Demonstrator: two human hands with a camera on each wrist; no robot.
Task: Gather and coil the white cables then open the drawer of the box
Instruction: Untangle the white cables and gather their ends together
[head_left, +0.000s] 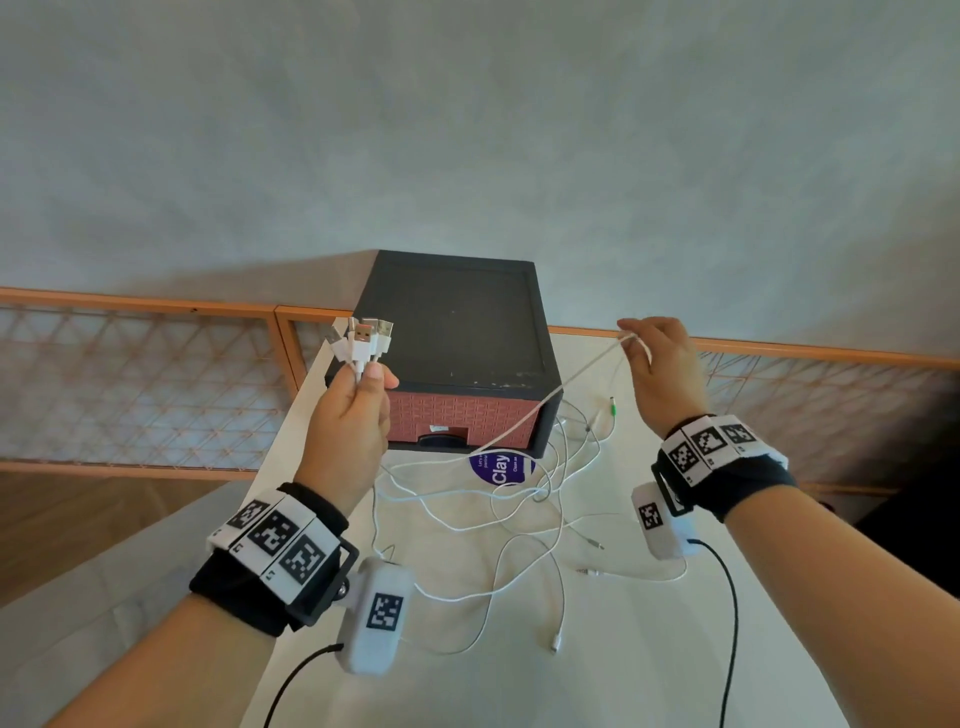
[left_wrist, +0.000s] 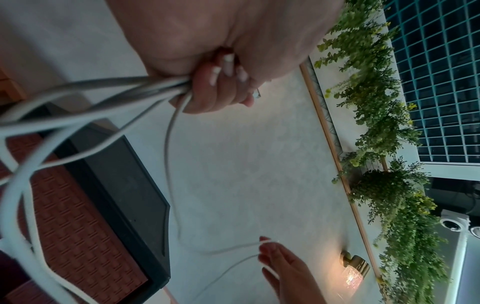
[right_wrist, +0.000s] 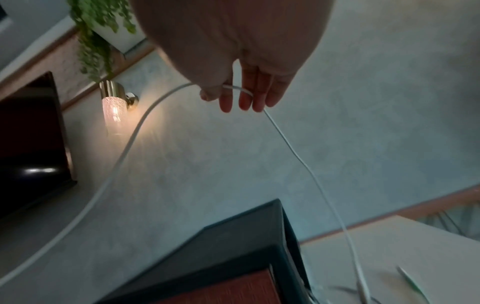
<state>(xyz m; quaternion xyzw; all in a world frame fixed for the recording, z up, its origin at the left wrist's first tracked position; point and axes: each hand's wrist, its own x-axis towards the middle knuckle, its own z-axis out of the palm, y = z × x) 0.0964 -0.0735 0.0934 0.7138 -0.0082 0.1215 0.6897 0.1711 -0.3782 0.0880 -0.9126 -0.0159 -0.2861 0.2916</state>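
Note:
My left hand (head_left: 358, 395) is raised in front of the box and grips a bundle of white cable ends (head_left: 361, 340), their USB plugs sticking up; in the left wrist view the fingers (left_wrist: 221, 88) curl round several strands (left_wrist: 78, 107). My right hand (head_left: 649, 353) is lifted at the right and pinches one white cable (head_left: 566, 387) between thumb and forefinger; the cable (right_wrist: 298, 152) hangs from the fingers (right_wrist: 246, 96). The remaining white cables (head_left: 519, 509) lie tangled on the white table (head_left: 649, 649). The black box (head_left: 457, 332) has a brick-red drawer (head_left: 457, 421), pushed in.
A purple round sticker (head_left: 501, 467) lies on the table before the box. A green-tipped plug (head_left: 613, 405) lies right of the box. An orange-framed mesh railing (head_left: 145, 384) runs behind the table. Black leads (head_left: 732, 623) hang from both wrist cameras. The table's left edge drops off beside my left forearm.

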